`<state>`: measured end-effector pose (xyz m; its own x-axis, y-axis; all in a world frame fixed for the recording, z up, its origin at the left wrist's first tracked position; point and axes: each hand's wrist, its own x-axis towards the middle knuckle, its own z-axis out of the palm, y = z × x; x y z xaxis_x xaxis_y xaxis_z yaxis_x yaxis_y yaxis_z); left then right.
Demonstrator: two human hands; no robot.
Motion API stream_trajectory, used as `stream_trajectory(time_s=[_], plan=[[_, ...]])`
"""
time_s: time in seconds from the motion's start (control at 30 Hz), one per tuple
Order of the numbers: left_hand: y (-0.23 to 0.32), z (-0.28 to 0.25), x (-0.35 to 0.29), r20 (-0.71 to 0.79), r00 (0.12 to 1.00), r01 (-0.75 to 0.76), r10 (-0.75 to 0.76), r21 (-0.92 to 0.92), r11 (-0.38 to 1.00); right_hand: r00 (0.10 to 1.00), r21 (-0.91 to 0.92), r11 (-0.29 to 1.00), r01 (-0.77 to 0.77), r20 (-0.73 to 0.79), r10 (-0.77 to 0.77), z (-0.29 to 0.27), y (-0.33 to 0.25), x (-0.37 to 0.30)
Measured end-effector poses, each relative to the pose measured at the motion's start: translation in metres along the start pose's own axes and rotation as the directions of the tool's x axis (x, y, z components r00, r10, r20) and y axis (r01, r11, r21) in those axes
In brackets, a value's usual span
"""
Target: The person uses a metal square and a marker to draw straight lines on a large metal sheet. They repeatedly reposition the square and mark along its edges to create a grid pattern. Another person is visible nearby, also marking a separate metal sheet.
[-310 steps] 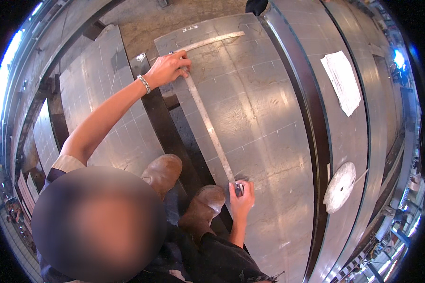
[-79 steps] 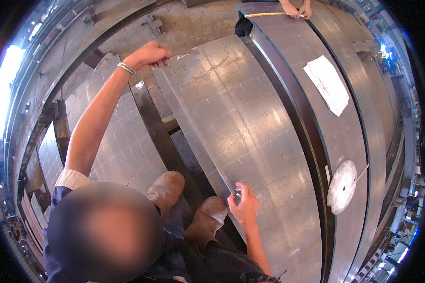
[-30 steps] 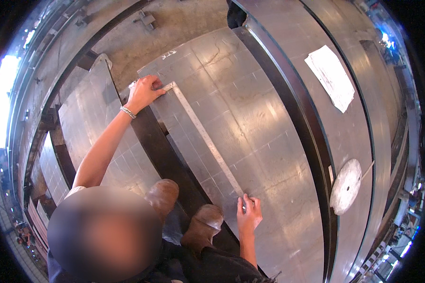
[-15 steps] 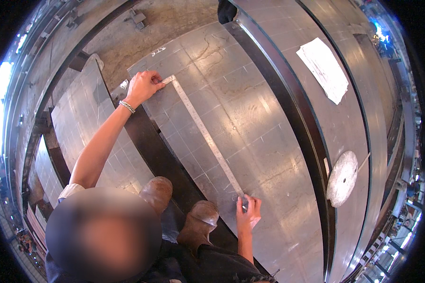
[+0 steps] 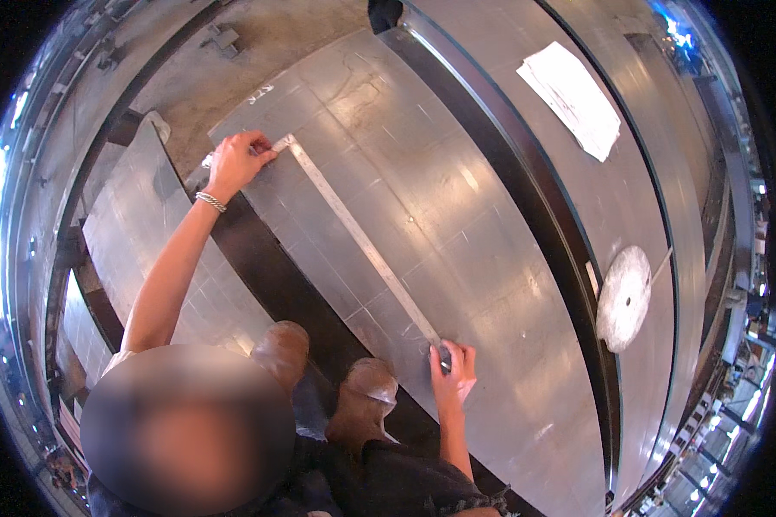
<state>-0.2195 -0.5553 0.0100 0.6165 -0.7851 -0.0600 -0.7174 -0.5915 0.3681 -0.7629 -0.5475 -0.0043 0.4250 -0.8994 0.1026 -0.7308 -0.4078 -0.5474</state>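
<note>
Concrete floor [image 5: 272, 21] showed past the far edge of a long gray steel plate [image 5: 491, 302] in a workshop seen from above through a round fisheye lens. On that plate lay an L-shaped metal square [image 5: 366, 246], its bend near the plate's far left corner, its long leg slanting toward the person just inside the left edge, its short leg turned out toward that same edge.

At the short leg's end, the person's left hand [image 5: 237, 162] pinched the metal between thumb and fingers, with a chain bracelet [image 5: 210, 202] around the wrist. At the long leg's near end, the right hand [image 5: 455, 372] had its fingers bent together around a small dark item [image 5: 445, 355], too small to identify.

Pale ruled lines crossed the plate, and white marks [image 5: 260, 94] sat by its far edge. Two brown boots [image 5: 367, 392] stood near the left edge, beside a dark steel beam [image 5: 259, 267]; left of this beam was another lined plate [image 5: 138, 207].

Beyond the first plate's right edge ran a dark band [image 5: 526, 198], then a raised steel surface [image 5: 612, 207]. Toward its far end lay white papers [image 5: 571, 102]; nearer the person, a whitish disc [image 5: 621, 274] with a central hole rested by its left edge.
</note>
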Motion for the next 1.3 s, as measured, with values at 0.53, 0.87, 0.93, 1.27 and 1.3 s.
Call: stream_trajectory(time_s=[0.53, 0.87, 0.93, 1.27, 1.3], plan=[[-0.001, 0.002, 0.002, 0.027, 1.0, 0.007, -0.008, 0.034, 0.999, 0.996, 0.028, 0.996, -0.083, 0.028, 0.083, 0.0, 0.005, 0.005], [-0.003, 0.001, 0.002, -0.021, 1.0, -0.022, 0.023, 0.084, 0.996, 0.996, 0.059, 0.995, -0.079, 0.043, 0.077, 0.001, 0.007, 0.008], [-0.012, -0.001, 0.002, -0.033, 0.999, -0.021, 0.022, 0.05, 0.999, 0.995, 0.039, 0.995, -0.087, 0.053, 0.085, 0.0, 0.005, 0.009], [-0.008, 0.002, 0.01, 0.019, 1.0, -0.021, 0.02, 0.011, 1.0, 0.978, -0.166, 0.98, -0.107, 0.16, 0.134, -0.014, -0.019, 0.022], [-0.003, 0.004, 0.01, 0.025, 1.0, -0.019, 0.018, 0.021, 1.0, 0.976, -0.197, 0.975, -0.105, 0.165, 0.139, -0.015, -0.017, 0.02]])
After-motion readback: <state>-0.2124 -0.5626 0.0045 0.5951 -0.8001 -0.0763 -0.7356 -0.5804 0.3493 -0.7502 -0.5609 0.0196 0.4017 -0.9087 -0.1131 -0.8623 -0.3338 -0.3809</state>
